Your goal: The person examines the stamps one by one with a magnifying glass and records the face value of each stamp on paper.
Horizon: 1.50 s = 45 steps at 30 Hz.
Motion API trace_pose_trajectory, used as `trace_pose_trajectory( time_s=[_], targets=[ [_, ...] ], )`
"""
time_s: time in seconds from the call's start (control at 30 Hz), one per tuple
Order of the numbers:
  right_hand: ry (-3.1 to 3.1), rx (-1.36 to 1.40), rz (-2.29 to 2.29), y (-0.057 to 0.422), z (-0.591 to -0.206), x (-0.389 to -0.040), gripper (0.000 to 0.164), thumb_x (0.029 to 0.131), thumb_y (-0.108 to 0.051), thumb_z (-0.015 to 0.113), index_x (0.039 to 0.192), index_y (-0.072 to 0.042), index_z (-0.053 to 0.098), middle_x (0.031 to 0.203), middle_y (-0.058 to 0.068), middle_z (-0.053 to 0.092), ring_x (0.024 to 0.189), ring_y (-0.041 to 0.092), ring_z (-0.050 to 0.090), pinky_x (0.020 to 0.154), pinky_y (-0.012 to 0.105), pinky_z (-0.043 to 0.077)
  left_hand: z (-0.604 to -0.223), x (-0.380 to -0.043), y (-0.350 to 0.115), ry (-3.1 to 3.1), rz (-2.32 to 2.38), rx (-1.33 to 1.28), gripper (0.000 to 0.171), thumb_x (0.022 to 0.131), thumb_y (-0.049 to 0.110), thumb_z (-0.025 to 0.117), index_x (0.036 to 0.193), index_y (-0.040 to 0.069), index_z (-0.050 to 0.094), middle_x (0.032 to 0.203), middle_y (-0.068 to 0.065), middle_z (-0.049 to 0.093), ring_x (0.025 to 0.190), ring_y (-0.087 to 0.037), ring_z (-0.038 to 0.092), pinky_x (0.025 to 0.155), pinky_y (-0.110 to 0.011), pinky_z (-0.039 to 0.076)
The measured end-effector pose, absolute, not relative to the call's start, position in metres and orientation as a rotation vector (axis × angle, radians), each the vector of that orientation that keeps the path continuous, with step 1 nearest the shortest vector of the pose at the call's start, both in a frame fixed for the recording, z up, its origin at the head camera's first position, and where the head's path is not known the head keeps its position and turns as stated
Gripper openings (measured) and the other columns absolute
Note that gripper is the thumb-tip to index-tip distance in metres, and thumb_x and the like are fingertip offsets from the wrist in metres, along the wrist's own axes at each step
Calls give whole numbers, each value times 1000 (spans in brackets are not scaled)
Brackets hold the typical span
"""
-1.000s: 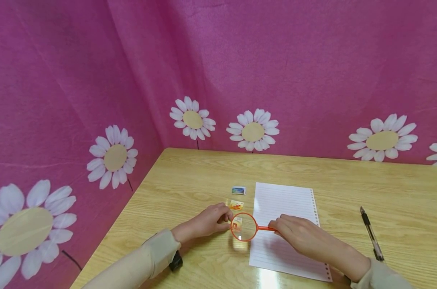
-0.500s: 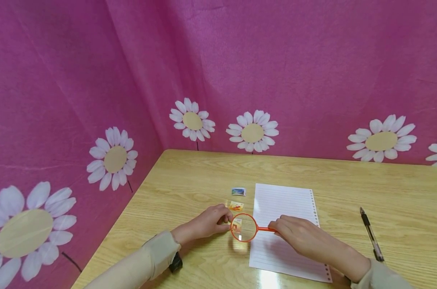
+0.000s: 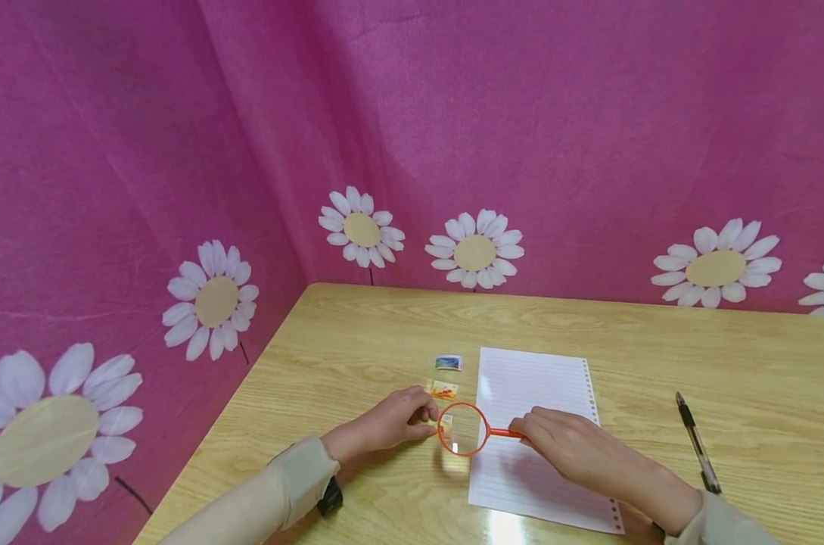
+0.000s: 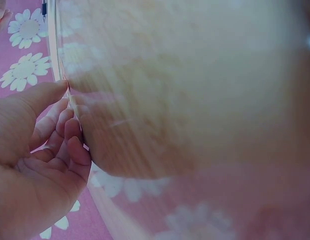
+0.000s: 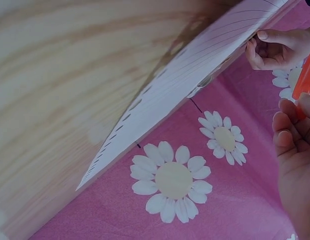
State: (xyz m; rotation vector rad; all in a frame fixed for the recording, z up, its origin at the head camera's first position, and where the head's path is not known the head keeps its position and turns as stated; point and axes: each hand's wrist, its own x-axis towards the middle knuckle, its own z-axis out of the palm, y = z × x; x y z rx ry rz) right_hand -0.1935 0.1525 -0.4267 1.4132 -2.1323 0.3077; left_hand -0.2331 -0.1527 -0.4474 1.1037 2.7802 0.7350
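My right hand [image 3: 568, 443] pinches the handle of a magnifying glass [image 3: 467, 430] with an orange-red frame. Its round lens hangs over a small postage stamp [image 3: 446, 424], which shows through the left part of the glass. At that stamp's left edge, the thumb and forefinger of my left hand [image 3: 401, 418] pinch it, the other fingers curled. Beyond lie a yellow and red stamp [image 3: 444, 390] and a blue-green stamp [image 3: 449, 362], in a column. In the right wrist view, the orange handle [image 5: 305, 80] sits between thumb and fingers.
A sheet of lined paper [image 3: 530, 378] with punched holes lies under my right hand. To its right is a black pen [image 3: 698, 443]. The wooden table [image 3: 357, 333] meets a pink curtain [image 3: 555, 136] with printed daisies at its back and left.
The magnifying glass has shifted slightly to the right, so the stamp under it now shows nearer the lens's left rim. My left hand stays in place.
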Motion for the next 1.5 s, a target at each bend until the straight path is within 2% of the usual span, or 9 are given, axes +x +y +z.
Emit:
trace_pose_trajectory(
  time_s=[0.73, 1.5],
  targets=[
    [-2113, 1353, 227, 166, -426, -189, 39, 109, -27, 21, 104, -13, 57, 84, -14, 53, 76, -3, 48, 71, 15, 44, -446, -233, -151, 2762, 744, 1074, 12, 89, 14, 71, 94, 8, 62, 84, -1, 55, 75, -2, 43, 69, -15, 37],
    [-2096, 1335, 256, 183, -428, -184, 40, 110, -24, 21, 104, -12, 58, 85, -14, 54, 76, -4, 47, 67, 14, 42, -447, -232, -152, 2766, 770, 1048, 14, 88, 15, 72, 93, 8, 62, 82, 0, 53, 73, -3, 41, 68, -16, 35]
  ],
)
